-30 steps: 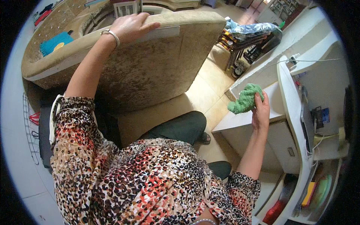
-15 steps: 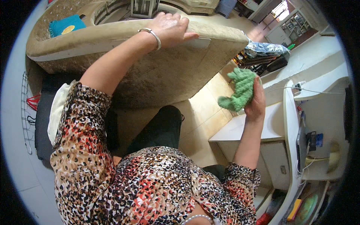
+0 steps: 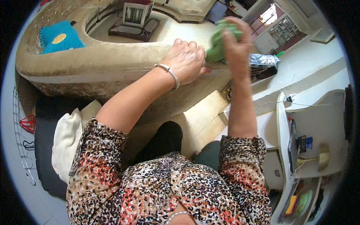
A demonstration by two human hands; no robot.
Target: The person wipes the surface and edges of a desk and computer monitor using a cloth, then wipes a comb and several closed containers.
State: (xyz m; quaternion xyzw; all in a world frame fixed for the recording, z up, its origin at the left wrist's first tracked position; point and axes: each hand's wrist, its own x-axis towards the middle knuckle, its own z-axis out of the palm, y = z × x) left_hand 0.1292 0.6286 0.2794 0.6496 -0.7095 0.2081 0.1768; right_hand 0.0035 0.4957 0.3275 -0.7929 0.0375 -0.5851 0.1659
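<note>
Green cloth in right grip, bulk bulging out leftward.

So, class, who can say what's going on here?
A person is at a sofa with a cloth. The left hand lies on top of the sofa's back. The right hand holds the bunched green cloth close beside it, near the end of that back. Blur makes it hard to tell whether the cloth touches the sofa. A white shelf unit stands to the right.
</note>
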